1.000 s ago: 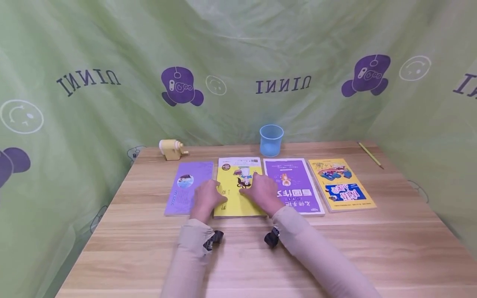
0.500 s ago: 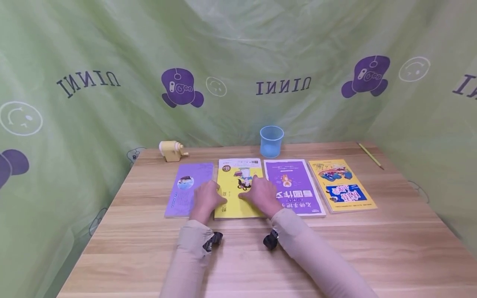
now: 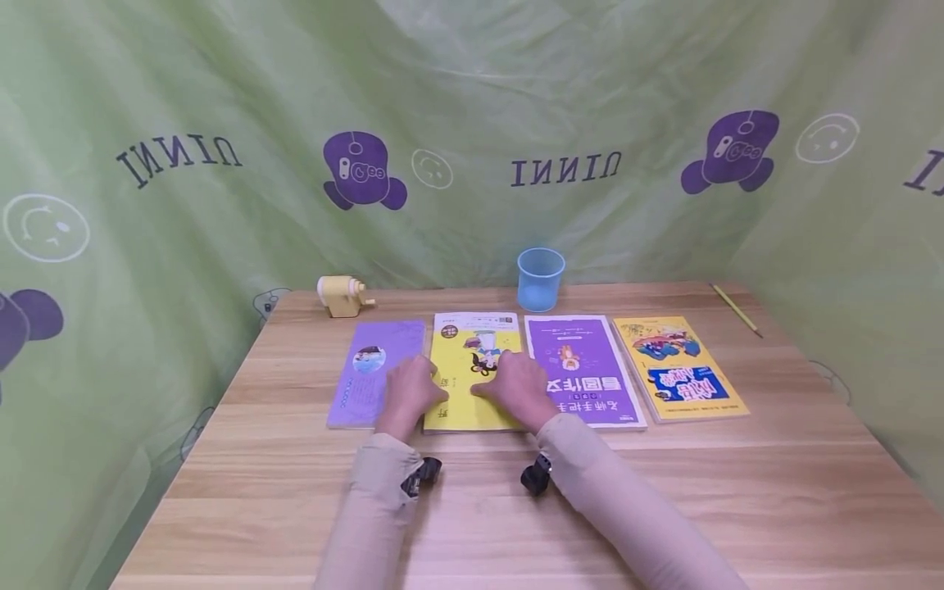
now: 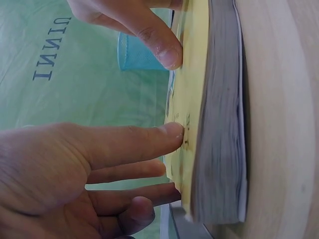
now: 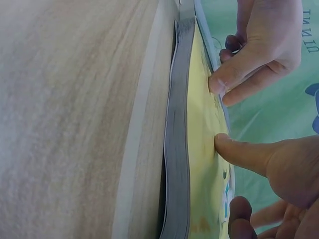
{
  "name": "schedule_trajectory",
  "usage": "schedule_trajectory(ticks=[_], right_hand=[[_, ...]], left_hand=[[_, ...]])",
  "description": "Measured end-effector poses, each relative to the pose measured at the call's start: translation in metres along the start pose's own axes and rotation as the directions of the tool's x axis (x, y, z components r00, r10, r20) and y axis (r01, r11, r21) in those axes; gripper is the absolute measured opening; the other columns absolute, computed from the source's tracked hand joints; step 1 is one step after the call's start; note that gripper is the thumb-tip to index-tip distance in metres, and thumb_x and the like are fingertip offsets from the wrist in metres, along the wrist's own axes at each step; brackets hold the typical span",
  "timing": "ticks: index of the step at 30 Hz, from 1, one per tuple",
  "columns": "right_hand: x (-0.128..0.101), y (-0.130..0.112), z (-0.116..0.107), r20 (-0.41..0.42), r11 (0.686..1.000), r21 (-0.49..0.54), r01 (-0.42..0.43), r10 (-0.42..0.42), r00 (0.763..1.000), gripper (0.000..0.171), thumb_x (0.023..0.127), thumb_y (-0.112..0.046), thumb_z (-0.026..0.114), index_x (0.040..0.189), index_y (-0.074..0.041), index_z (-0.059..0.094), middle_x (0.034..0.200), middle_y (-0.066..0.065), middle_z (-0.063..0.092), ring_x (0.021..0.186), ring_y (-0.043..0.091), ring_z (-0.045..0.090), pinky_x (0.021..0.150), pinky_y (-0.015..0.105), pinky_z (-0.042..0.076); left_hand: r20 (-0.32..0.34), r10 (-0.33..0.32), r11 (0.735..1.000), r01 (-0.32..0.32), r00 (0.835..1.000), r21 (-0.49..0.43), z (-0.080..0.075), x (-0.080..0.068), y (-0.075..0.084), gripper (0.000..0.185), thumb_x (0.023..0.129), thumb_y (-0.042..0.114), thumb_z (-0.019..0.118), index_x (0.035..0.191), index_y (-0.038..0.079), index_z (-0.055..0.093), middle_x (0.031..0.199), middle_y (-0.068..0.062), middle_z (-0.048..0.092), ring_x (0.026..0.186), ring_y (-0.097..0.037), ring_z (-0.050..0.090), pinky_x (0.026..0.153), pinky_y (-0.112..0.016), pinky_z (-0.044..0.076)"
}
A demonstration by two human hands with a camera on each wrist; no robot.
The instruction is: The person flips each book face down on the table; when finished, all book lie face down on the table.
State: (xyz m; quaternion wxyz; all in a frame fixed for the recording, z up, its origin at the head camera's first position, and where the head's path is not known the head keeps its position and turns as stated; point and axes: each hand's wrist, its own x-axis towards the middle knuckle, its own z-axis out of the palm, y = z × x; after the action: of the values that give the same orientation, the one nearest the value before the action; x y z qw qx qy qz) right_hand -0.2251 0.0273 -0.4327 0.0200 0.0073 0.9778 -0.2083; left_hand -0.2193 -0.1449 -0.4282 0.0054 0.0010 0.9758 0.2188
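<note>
A yellow book [image 3: 463, 356] lies closed on the wooden table [image 3: 472, 508], second in a row of books. My left hand [image 3: 409, 392] rests on its left part and my right hand [image 3: 516, 383] on its right part. In the left wrist view the left hand [image 4: 75, 159] has straight fingers, their tips touching the yellow cover [image 4: 192, 74]. The right wrist view shows the right hand [image 5: 279, 164] with its thumb pressing on the cover [image 5: 202, 149]. The book's grey page edge [image 5: 177, 124] lies flat on the table.
A lilac book [image 3: 372, 360] lies left of the yellow one, a purple book [image 3: 583, 369] and a yellow-and-blue book [image 3: 678, 369] to the right. Behind them stand a blue cup [image 3: 541, 279] and a yellow pencil sharpener [image 3: 341, 295]. A pencil [image 3: 733, 309] lies far right. Green cloth surrounds the table.
</note>
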Motion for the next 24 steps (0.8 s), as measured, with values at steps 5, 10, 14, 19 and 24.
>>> schedule_trajectory(ticks=[5,10,14,19,24], right_hand=[[0.001,0.000,-0.001,0.009,0.998,0.055,-0.044,0.044,0.999,0.053,0.070,-0.050,0.088,0.083,-0.004,0.066,0.068,0.005,0.060,0.057,0.017,0.050,0.051,0.029,0.042],[0.001,0.001,-0.004,0.018,0.991,0.111,-0.073,0.071,0.997,0.047,0.072,-0.049,0.087,0.072,-0.009,0.062,0.066,0.004,0.059,0.056,0.015,0.049,0.050,0.028,0.041],[0.001,0.003,-0.007,0.013,0.990,0.121,-0.068,0.067,0.998,0.048,0.073,-0.051,0.086,0.064,-0.012,0.059,0.061,0.000,0.053,0.053,0.013,0.044,0.048,0.026,0.037],[0.002,0.006,-0.007,-0.015,0.984,0.168,-0.058,0.061,0.998,0.047,0.073,-0.050,0.087,0.071,-0.011,0.060,0.065,0.002,0.054,0.055,0.014,0.044,0.049,0.026,0.037],[0.003,0.011,-0.011,-0.048,0.965,0.257,-0.056,0.071,0.996,0.063,0.073,-0.048,0.087,0.110,0.000,0.070,0.100,0.016,0.072,0.065,0.019,0.055,0.056,0.031,0.046]], left_hand=[[-0.003,0.004,1.000,-0.004,1.000,-0.009,0.000,-0.001,0.000,0.026,0.070,0.010,0.086,0.064,0.009,0.061,0.059,0.001,0.047,0.061,-0.017,0.045,0.070,-0.034,0.041],[-0.004,0.023,0.999,-0.023,1.000,-0.023,0.000,-0.001,0.000,0.044,0.070,0.007,0.084,0.054,0.014,0.043,0.053,0.005,0.035,0.054,-0.014,0.037,0.059,-0.029,0.034],[-0.003,0.030,0.999,-0.030,1.000,-0.026,0.000,-0.001,0.000,0.047,0.070,0.006,0.083,0.054,0.015,0.040,0.053,0.006,0.034,0.054,-0.013,0.036,0.058,-0.027,0.033],[0.004,0.014,0.999,-0.013,1.000,-0.043,0.000,-0.002,0.000,0.016,0.069,0.006,0.084,0.074,0.002,0.069,0.072,-0.006,0.065,0.065,-0.019,0.053,0.066,-0.032,0.046],[0.006,0.003,0.998,-0.002,1.000,-0.055,0.000,-0.001,0.000,0.046,0.070,0.006,0.085,0.113,-0.002,0.073,0.118,-0.021,0.072,0.100,-0.034,0.066,0.093,-0.047,0.052]])
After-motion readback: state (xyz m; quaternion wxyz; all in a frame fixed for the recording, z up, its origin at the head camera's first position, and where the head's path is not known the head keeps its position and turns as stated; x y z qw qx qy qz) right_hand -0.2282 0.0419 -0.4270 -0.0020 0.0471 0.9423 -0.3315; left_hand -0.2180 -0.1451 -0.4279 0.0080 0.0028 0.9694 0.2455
